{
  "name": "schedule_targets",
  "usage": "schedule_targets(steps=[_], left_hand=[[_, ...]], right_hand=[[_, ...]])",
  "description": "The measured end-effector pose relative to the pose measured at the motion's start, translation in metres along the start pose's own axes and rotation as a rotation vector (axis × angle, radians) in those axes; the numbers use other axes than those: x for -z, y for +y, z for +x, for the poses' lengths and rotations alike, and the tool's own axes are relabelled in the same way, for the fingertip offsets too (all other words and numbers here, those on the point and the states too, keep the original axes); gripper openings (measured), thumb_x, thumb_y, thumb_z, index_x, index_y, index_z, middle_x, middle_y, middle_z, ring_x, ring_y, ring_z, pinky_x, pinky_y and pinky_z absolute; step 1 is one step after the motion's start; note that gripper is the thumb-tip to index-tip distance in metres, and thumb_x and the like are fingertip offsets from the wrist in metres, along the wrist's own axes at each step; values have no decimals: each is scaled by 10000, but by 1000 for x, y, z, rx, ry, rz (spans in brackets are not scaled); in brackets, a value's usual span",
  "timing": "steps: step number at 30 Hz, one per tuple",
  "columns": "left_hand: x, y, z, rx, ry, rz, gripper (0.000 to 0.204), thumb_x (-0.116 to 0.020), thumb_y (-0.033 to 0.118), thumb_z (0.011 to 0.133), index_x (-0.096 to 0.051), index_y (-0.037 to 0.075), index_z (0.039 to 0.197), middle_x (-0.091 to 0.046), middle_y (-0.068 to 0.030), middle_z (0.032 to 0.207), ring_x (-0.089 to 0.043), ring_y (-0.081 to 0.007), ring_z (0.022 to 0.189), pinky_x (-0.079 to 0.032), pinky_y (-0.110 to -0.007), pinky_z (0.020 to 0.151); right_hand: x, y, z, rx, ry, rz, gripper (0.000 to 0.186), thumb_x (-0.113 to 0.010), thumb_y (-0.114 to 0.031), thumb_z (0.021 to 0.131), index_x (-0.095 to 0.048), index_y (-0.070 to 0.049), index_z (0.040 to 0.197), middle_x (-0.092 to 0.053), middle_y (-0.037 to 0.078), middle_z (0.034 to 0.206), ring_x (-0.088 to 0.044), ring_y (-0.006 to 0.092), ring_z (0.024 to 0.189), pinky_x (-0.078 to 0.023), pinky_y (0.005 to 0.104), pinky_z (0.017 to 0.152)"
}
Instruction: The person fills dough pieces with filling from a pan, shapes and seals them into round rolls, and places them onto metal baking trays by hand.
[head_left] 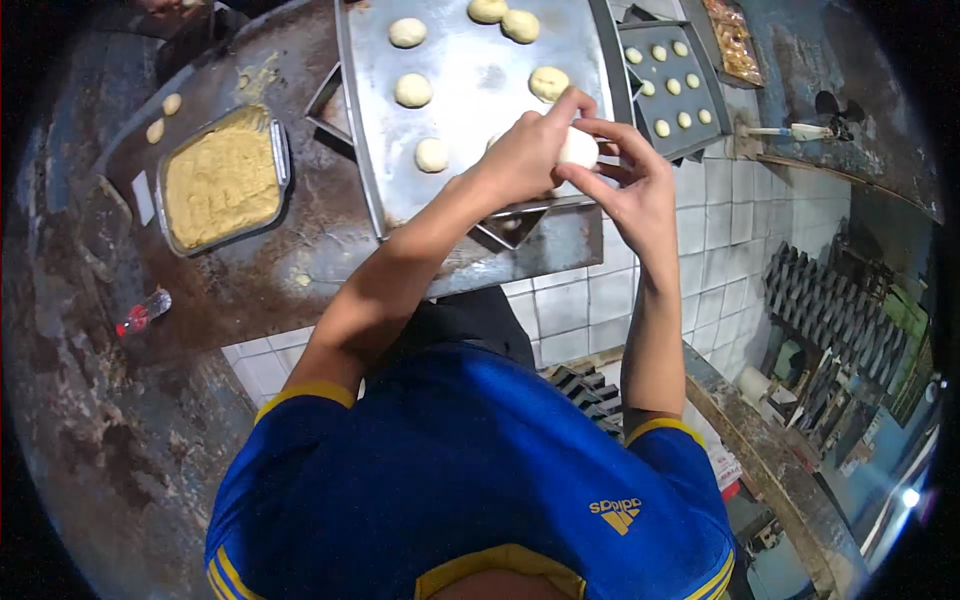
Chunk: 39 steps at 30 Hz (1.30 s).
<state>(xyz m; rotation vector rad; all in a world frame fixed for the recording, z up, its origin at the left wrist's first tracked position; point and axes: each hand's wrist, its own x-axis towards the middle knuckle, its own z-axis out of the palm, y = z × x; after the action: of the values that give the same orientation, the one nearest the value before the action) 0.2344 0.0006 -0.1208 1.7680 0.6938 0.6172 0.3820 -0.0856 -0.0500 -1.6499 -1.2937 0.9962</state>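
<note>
A pale ball of dough point(579, 149) is held between my two hands over the near right part of a large metal baking tray point(375, 120). My right hand point(636, 180) curls round its right side, thumb below and fingers above. From the left, my left hand point(528, 152) presses its fingers against the dough. On the tray sit several round dough balls point(413, 90), spaced apart along the left and at the top. Another dough ball point(548, 83) lies just beyond my left fingertips. One more is mostly hidden behind my left hand.
Left of the tray stands a clear tub point(284, 150) of yellow paste point(220, 180). Two small dough pieces point(156, 130) and a red-capped bottle point(145, 311) lie on the worn table. A second tray point(685, 105) of dough balls is at the right, near a brush point(800, 131).
</note>
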Motion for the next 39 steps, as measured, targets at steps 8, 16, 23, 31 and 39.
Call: schedule_targets(steps=[8,16,23,31,39], left_hand=[[-36,-66,31,95,-168,-9,760,-800,122,806,-398,81,1450,-691,-226,1209,-732,-349,952,-584,-455,850],[-86,-89,19,-126,57,408,486,-591,244,1019,-540,-15,1427,-501,-233,1533,-437,-358,1473,-351,-511,1216],[-131,-129,27,-188,-105,789,626,-507,347,1053,-427,-1,1566,-346,-168,1684,-285,-288,1584,-241,-509,1283],[-123,-124,39,-84,-275,719,769,-527,441,1017,-329,13,1625,-360,-183,1673,-274,-345,1577,-134,-612,1288],[-63,-57,-30,-132,-62,147,417,-630,177,980,-616,26,1368,-650,-191,1344,-572,-372,1312,-373,-539,1196]], right_hand=[[32,137,37,-45,78,-244,344,-843,-107,825,-754,-35,1150,-759,131,1089,-752,210,933,-601,333,819],[52,169,44,142,14,-427,701,-860,-235,831,-589,-83,1459,-646,184,1282,-697,296,1056,-600,417,878],[92,128,24,-80,151,-220,375,-771,-180,958,-716,-6,1286,-747,146,1145,-732,231,1043,-587,362,920],[34,127,126,435,-183,-651,472,-820,-197,873,-696,-44,1301,-726,153,1201,-724,336,1002,-577,410,867],[-18,153,179,480,-391,-1190,124,-656,-66,871,-709,-14,970,-728,182,1062,-750,362,930,-635,451,753]])
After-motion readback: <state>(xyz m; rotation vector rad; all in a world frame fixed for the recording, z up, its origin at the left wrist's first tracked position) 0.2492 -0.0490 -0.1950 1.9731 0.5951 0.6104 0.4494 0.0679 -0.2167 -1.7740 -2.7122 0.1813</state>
